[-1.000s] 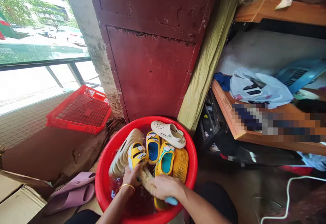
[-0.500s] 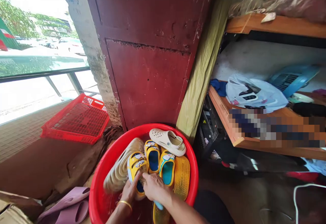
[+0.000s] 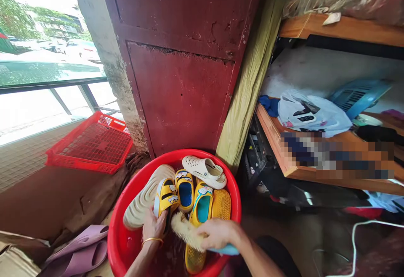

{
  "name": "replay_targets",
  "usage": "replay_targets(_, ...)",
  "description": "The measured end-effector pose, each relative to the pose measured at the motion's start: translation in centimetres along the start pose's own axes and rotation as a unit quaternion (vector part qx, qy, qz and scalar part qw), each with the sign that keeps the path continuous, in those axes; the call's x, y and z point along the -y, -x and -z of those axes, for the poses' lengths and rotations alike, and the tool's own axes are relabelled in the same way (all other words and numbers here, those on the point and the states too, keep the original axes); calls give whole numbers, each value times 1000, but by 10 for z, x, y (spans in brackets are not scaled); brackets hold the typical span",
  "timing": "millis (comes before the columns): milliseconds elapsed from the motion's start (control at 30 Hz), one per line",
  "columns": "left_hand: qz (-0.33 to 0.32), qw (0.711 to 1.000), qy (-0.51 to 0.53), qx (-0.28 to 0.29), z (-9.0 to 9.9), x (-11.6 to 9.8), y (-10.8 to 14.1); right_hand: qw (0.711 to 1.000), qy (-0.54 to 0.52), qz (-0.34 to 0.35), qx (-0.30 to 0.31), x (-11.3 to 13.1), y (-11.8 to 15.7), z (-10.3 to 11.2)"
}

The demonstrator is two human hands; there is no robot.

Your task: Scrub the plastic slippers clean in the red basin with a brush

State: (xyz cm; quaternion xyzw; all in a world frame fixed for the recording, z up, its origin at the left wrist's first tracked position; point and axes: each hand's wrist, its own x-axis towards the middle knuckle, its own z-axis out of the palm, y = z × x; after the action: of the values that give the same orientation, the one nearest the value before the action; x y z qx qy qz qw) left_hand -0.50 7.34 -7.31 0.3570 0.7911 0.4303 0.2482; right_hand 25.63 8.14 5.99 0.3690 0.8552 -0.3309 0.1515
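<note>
My left hand is closed around a yellow clog with a cartoon decoration, tilted over the red tub. In my right hand is a scrubbing brush with pale bristles and a light blue handle; its bristles face the clog, slightly apart from it. Beside that clog lie a yellow clog with a dark blue inside and another with a teal inside. A cream clog rests at the tub's back, a ridged cream shoe on the left. Yellow soles show at right and front.
Purple slippers lie left of the tub, below a red plastic crate. Behind stands a dark red door. On the right, a wooden shelf holds a white plastic bag and a blue basket. A white cable hangs at far right.
My right hand has moved right and away from the clog, bringing the brush into view. My left hand has turned the clog a little and shifted left with it.
</note>
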Motion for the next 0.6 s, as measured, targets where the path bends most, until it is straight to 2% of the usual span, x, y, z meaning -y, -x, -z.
replay_targets(100, -57, 998, -32, -17, 7, -11, 6, 991, -107, -30, -80, -22, 20, 19)
replay_targets(167, -110, 992, -46, -31, 15, -20, 7, 980, -143, -62, -122, -33, 23, 24)
replay_targets(233, -118, 990, -61, -39, 24, -28, 1, 975, -152, -77, -145, -37, 20, 24)
replay_targets(400, -137, 982, -92, -93, 41, -53, -38, 975, -124, -67, -173, -37, 2, 17)
replay_targets(533, -115, 980, -156, -48, 48, -74, -68, 969, -109, -82, -204, -42, -6, 15)
replay_targets(600, -143, 967, -199, -71, 46, -82, -68, 965, -109, -85, -222, -45, -7, 15)
